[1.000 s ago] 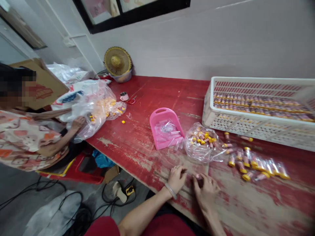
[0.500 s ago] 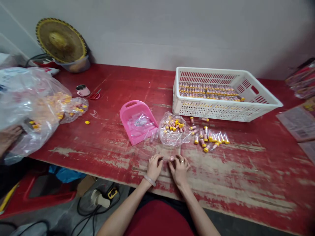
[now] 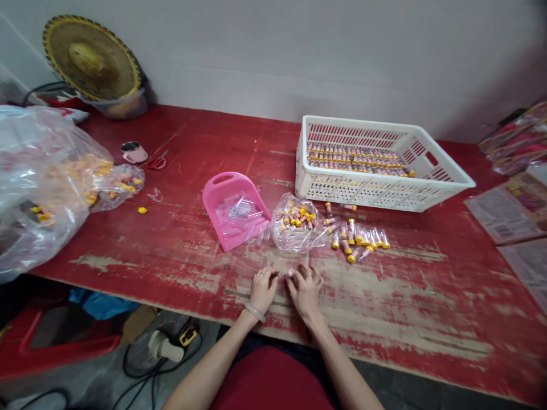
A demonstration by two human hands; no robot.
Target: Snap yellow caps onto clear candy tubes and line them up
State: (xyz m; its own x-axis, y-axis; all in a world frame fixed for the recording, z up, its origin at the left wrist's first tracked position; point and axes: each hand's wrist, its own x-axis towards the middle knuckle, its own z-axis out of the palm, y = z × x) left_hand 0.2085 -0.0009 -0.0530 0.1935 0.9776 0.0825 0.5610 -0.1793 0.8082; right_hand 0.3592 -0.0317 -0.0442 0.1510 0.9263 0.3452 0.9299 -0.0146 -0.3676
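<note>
Close to the table's front edge, my right hand [image 3: 306, 289] pinches a small round pink piece [image 3: 291, 273] between thumb and fingers. Just left of it, my left hand [image 3: 263, 289] has its fingertips curled together; what they hold, if anything, is too small to make out. Beyond both hands sits a clear plastic bag [image 3: 294, 242] of small pink pieces with yellow caps. Several clear tubes with yellow caps [image 3: 360, 236] lie to its right. On its left, a pink dustpan [image 3: 219, 196] contains clear plastic pieces.
A white plastic crate [image 3: 384, 193] with rows of capped tubes stands at the back. Left are a large clear bag [image 3: 51, 188], a pink mug [image 3: 135, 152], red scissors [image 3: 156, 162] and a loose yellow cap [image 3: 142, 210]. Printed packages [image 3: 504, 210] lie right.
The view has shifted slightly, moving most things a little left. My two hands stay close together, the right still pinching the pink piece. Another person's hand at the far left has left view.
</note>
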